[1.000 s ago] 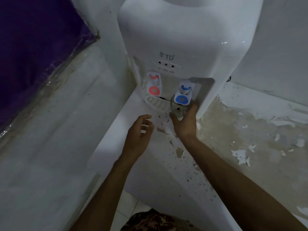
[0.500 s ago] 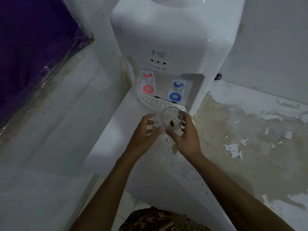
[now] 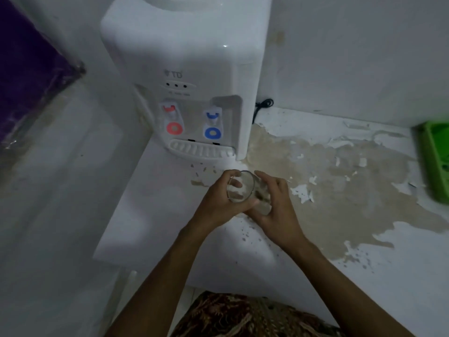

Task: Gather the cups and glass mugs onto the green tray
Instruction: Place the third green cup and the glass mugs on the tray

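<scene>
Glass (image 3: 243,190) count one, two hands gripping.

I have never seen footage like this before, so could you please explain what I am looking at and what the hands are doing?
There is no robot here: a person wears a camera on the head, looking down at their own bare hands. Both the left hand and right hand hold a clear glass, tilted, above a white counter with peeling paint. Behind stands a white water dispenser with a red tap and a blue tap. At the far right edge sits the green tray, where the glass belongs.
</scene>
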